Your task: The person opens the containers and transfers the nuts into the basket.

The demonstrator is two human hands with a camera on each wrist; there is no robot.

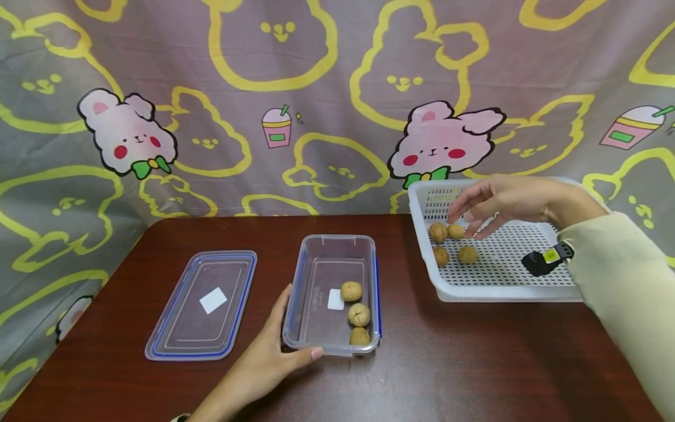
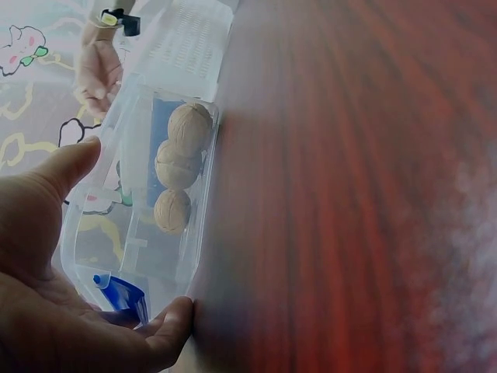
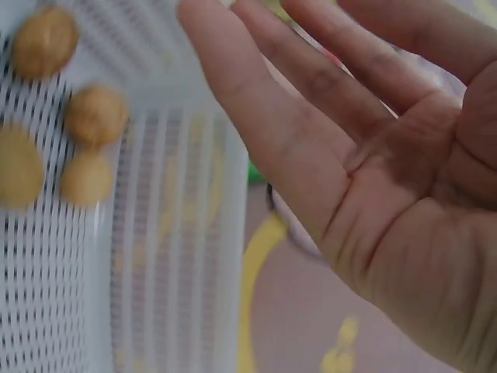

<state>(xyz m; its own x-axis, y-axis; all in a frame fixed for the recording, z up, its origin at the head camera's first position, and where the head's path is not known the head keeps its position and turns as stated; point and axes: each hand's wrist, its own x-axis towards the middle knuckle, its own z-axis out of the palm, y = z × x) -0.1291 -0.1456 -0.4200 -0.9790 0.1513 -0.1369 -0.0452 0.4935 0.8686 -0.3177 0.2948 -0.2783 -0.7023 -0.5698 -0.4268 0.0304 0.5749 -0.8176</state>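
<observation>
A clear plastic food container [image 1: 316,275] with a blue clip stands on the table, three walnuts [image 1: 359,315] lined up along its right side. My left hand [image 1: 271,351] holds it at the near left corner, thumb on the front rim and fingers along the left wall. In the left wrist view the walnuts [image 2: 172,165] show through the container's wall. My right hand [image 1: 506,202] hovers over a white perforated basket [image 1: 506,291], fingers spread and holding nothing. Several walnuts [image 1: 467,255] lie in the basket's left part, just below the fingertips; the right wrist view shows the bare palm [image 3: 411,202].
Left of the container, a clear lid [image 1: 190,322] with a blue seal and a white label lies flat on the brown table [image 1: 401,375]. A patterned curtain [image 1: 327,105] hangs right behind the table's back edge.
</observation>
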